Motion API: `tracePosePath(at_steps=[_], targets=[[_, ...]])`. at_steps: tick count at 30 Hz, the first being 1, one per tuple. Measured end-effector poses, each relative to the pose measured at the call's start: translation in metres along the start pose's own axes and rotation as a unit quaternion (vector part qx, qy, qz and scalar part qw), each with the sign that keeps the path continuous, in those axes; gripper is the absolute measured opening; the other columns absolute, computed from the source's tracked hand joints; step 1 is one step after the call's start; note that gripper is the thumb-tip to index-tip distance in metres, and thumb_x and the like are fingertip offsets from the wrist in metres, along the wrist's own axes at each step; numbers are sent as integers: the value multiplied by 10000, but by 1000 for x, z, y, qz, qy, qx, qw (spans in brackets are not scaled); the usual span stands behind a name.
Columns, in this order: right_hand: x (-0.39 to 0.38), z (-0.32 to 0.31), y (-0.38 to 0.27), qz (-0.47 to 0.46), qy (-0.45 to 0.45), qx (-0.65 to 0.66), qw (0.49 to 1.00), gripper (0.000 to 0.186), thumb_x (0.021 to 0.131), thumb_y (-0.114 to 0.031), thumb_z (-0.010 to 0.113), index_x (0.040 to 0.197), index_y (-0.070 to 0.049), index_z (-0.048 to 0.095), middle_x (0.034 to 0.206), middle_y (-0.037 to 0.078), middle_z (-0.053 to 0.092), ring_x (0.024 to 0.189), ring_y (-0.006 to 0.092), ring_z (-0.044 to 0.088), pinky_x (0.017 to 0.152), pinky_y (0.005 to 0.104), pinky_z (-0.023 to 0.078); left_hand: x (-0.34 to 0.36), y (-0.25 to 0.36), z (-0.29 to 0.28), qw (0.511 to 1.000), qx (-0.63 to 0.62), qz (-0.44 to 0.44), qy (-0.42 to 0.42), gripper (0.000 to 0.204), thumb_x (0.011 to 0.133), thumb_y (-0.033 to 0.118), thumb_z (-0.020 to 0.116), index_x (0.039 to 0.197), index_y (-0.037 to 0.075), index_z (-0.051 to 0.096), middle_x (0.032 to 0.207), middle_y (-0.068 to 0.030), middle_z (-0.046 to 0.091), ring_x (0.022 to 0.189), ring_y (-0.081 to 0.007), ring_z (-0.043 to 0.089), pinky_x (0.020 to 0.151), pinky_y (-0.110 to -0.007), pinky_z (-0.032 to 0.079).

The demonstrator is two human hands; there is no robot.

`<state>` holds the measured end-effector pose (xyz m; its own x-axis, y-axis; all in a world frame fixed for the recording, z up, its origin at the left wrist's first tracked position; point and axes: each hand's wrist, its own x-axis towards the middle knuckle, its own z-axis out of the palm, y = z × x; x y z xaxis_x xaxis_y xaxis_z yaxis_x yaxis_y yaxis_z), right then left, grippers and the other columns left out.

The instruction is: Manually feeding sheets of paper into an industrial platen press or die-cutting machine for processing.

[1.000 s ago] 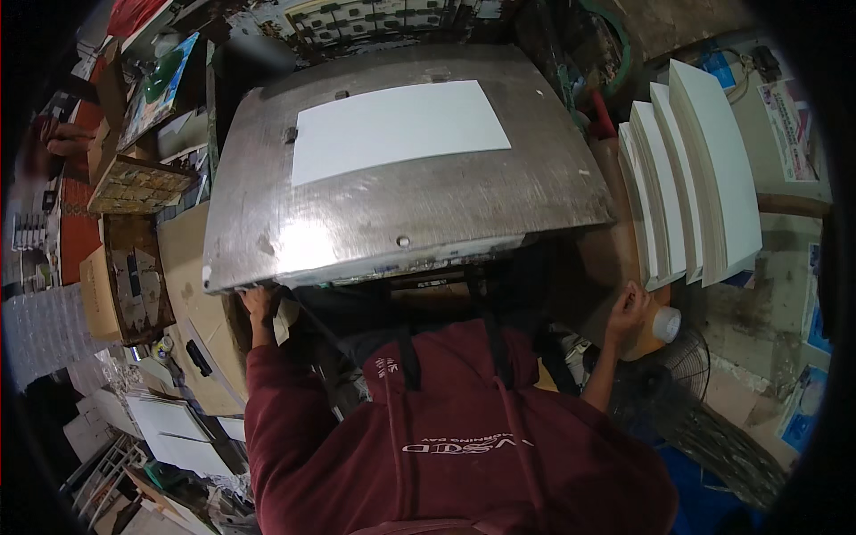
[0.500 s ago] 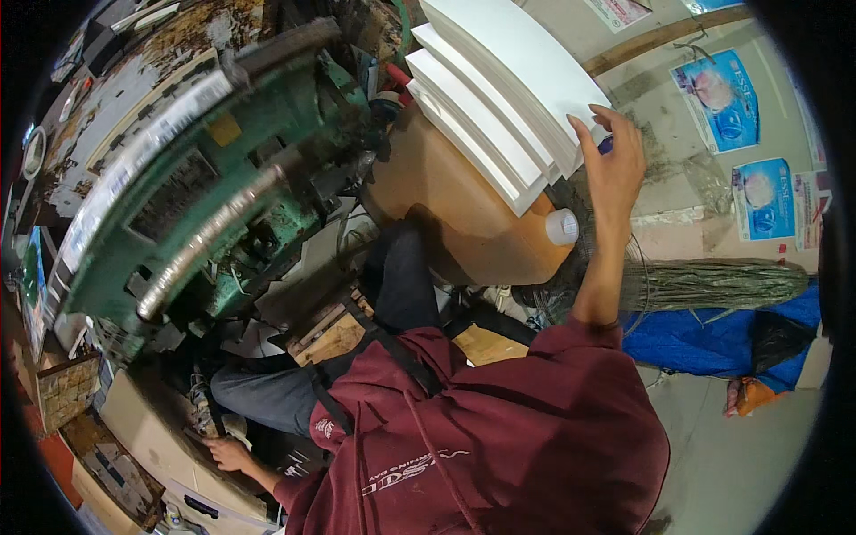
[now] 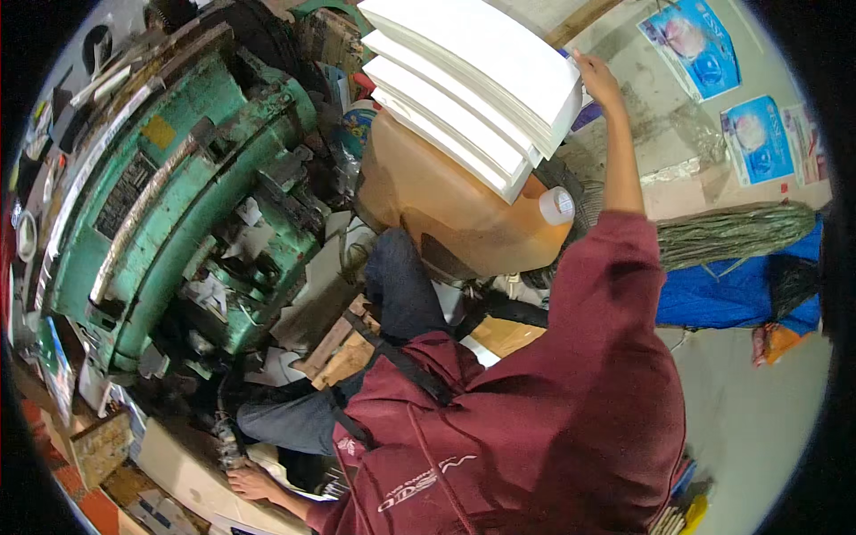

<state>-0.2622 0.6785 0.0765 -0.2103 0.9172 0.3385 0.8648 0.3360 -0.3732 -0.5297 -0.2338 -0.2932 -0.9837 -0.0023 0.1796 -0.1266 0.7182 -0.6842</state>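
A tall stack of white paper (image 3: 464, 62), in several offset layers, lies on top of a big amber plastic jerrycan (image 3: 428, 205) with a white cap. My right hand (image 3: 601, 80) is at the far right corner of the stack, its fingers drawn together on the edge of the paper; the thumb is mostly hidden. At lower left, my left hand (image 3: 253, 481) rests by the rim of a cardboard box (image 3: 183, 464), fingers stretched out beside a dark machine part (image 3: 228, 446). I see nothing held in it.
A green machine (image 3: 169, 205) with a worn metal bar fills the left side. A bundle of dry green strands (image 3: 736, 234) lies over a blue tarp (image 3: 713, 299) at right. Blue printed sheets (image 3: 691, 49) are on the pale surface beyond. My legs straddle wooden pieces (image 3: 343, 352).
The view has shifted, so the machine shows more fully. My right hand has moved along the paper stack to its far corner, its fingers closer together. My left hand stays by the box.
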Motion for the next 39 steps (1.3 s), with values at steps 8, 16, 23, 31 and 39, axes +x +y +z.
tracePosePath(at_steps=[8,16,23,31,39], targets=[[22,26,19,-41,-54,-20,998,720,861,-701,409,1112,-76,666,1204,227,593,1124,377,561,968,428,414,30,24,-104,951,-301,27,-64,606,918,529,479,1334,89,458,1155,-137,584,1033,-339,566,845,-465,444],[-1,-4,-60,-123,45,-40,991,658,914,-632,393,1124,-70,664,1108,210,644,1082,385,580,939,435,428,97,27,-256,838,-519,114,122,543,935,391,554,1390,115,446,1262,-142,581,1114,-305,563,924,-411,419],[-105,-22,-140,-229,-95,-255,935,654,744,-480,720,1097,43,549,1105,218,560,1076,367,534,884,440,453,150,37,-389,695,-635,214,260,511,871,132,649,1343,32,480,1321,-152,534,1223,-322,494,1036,-395,350],[-111,-10,-92,-247,-72,-171,951,443,736,-256,778,1036,9,587,1053,179,635,977,347,613,824,401,482,182,33,-390,655,-679,258,208,644,851,246,677,1400,62,396,1322,-189,515,1238,-360,468,1030,-413,366],[-94,-22,-81,-250,-150,-127,948,438,763,-273,780,1024,42,624,937,181,655,891,257,628,824,341,479,216,81,-266,824,-433,363,-37,647,974,543,288,1513,205,170,1557,-141,173,1438,-333,145,1151,-515,139]])
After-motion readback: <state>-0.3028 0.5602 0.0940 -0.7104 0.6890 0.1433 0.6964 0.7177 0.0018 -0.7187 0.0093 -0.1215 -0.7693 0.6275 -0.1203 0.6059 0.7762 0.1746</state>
